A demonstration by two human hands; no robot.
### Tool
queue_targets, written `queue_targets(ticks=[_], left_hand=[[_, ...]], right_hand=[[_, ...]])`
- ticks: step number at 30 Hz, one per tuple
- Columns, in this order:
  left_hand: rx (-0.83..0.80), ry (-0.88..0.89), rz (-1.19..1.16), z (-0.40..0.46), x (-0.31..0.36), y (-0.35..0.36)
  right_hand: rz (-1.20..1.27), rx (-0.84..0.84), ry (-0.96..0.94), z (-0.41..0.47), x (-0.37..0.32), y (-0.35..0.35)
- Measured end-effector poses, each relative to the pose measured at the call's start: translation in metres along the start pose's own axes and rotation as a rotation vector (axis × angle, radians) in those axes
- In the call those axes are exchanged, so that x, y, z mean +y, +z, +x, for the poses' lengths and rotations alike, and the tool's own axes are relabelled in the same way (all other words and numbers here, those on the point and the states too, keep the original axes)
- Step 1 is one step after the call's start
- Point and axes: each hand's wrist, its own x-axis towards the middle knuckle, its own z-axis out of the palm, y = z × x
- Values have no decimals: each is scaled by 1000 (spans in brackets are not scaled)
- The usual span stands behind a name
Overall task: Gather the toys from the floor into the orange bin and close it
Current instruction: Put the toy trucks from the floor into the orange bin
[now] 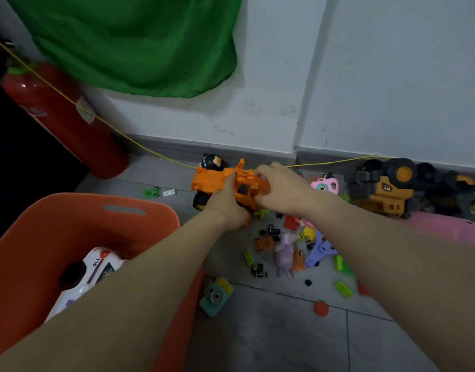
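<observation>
Pretty early in this cleanup, I'd say. The orange bin (pixel 69 218) is sitting open at lower left with just one thing visible inside, a white police car toy (pixel 91 269), and I'm not seeing any lid in view, so closing is a long way off.

Right now both hands are working the orange toy truck (pixel 212 181) near the wall. The left hand (pixel 225 208) is wrapping around its underside and the right hand (pixel 279 189) is clamping down over its top end, so both are closed on the truck. Can't tell if it's touching the floor or already lifting off.

Loads left on the floor: a teal toy camera (pixel 216 296) just beside the bin, a pink toy camera (pixel 325 185), a big yellow dump truck (pixel 386 189) against the skirting, a purple pig figure (pixel 283 253), a little green car (pixel 152 192), plus scattered small bits.

Room-wise, the path from truck to bin is short and looking open, just bare tile between. The bin's far rim is the edge to clear, so the truck probably needs lifting over it. The red fire extinguisher (pixel 59 116) is leaning behind the bin, well apart from the hands, and a yellow cord (pixel 139 145) is running along the wall behind the truck.
</observation>
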Motion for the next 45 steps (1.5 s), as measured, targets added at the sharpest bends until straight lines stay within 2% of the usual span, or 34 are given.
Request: queue_targets(ticks=[6,12,19,22,27,31,34,37,41,45], left_hand=[[-58,39,-80,-19,9,-2],[-14,87,-91,-30,12,-11],[-51,61,-157,-43,21,-18],[-25,103,-137,-52,27,-21],[118,282,119,-65,31,-38],[426,399,344,-84,35,-59],[546,477,329,-94,40,-73],[498,527,254,-95,41,-79],[368,476,284,-92,39,-72],[264,480,322,-87,34,-63]], right_hand=[[159,27,84,-17,-1,-2],[387,35,160,-35,-14,-26],[662,150,240,-52,-32,-58],[777,169,233,-60,-47,-83],[993,176,185,-79,-82,-122],[1144,120,163,-91,-106,-148],[1193,128,128,-98,-119,-159],[1163,164,144,-101,-126,-157],[1003,278,208,-99,-121,-128],[993,222,242,-94,-106,-107]])
